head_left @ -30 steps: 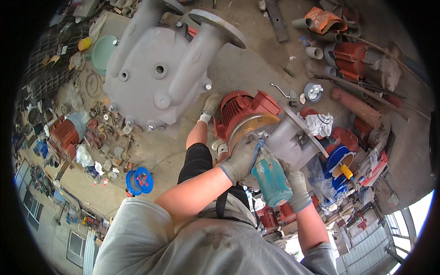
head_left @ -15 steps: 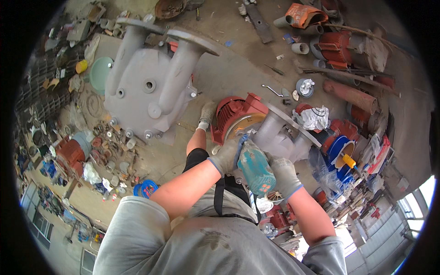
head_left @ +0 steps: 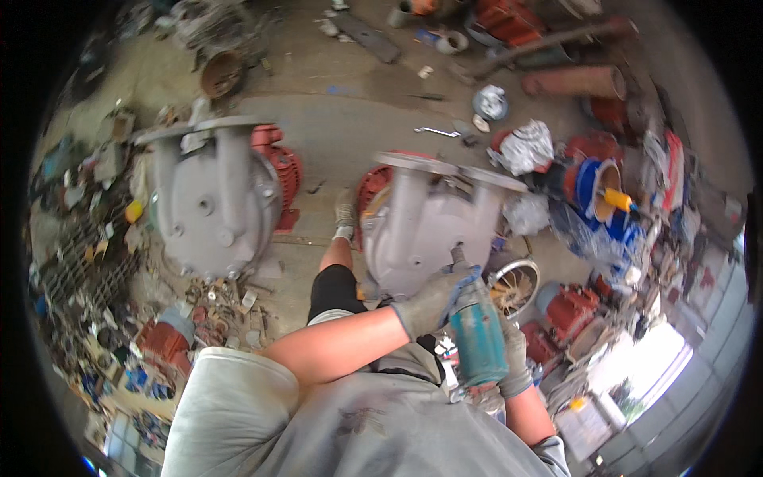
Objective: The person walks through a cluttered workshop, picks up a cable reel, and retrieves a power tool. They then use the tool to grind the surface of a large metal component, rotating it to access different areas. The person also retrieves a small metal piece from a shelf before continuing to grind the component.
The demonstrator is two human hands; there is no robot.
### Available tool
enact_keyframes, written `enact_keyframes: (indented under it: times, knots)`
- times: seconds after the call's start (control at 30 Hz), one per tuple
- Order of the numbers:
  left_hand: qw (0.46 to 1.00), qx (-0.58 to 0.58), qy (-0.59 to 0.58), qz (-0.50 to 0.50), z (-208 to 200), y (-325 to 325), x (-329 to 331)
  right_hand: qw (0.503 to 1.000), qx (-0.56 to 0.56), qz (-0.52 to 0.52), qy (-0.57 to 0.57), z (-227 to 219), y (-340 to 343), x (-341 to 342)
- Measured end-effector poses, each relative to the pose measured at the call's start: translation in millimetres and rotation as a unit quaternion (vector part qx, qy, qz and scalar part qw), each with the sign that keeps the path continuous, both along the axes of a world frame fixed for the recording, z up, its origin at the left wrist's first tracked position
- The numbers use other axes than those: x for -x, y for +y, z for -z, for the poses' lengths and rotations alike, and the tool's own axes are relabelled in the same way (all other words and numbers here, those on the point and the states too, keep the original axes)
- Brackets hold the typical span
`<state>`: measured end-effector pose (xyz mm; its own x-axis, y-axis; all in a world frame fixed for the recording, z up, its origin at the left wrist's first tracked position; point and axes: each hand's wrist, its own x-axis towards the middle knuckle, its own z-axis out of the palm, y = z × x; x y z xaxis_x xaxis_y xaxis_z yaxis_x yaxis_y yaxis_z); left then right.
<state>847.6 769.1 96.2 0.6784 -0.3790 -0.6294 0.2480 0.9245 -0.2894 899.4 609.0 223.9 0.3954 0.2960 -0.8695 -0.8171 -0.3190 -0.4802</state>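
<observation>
And the teal tool [head_left: 477,338] has swung to the grey pump [head_left: 433,230], left hand [head_left: 433,304] and right hand [head_left: 515,350] clamped on it, any writing blurred!

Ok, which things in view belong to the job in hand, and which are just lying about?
Apparently in use:
teal power tool, in gloved left hand and right hand
grey casing by its tip, contact unclear

Apparently lying about:
wrench
red pipe
rusty bowl
</observation>
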Motion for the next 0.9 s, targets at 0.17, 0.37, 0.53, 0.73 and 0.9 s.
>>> enact_keyframes:
  times: [0.17,0.37,0.53,0.73,0.9]
  knots:
    - [0.993,0.050,-0.094,0.057,16,-73,-73,0.807,0.212,-0.453,-0.314,34,-102,-12]
    - [0.986,0.141,-0.071,0.046,73,-114,-119,0.813,0.158,-0.434,-0.354,92,-139,-60]
    - [0.991,0.117,-0.057,-0.038,85,-126,-123,0.620,0.187,-0.609,-0.459,112,-145,-101]
    - [0.975,0.134,-0.066,-0.167,83,-145,-114,0.825,0.118,-0.468,-0.293,128,-159,-126]
    - [0.970,0.148,-0.022,-0.190,99,-154,-116,0.584,0.130,-0.685,-0.416,135,-162,-149]
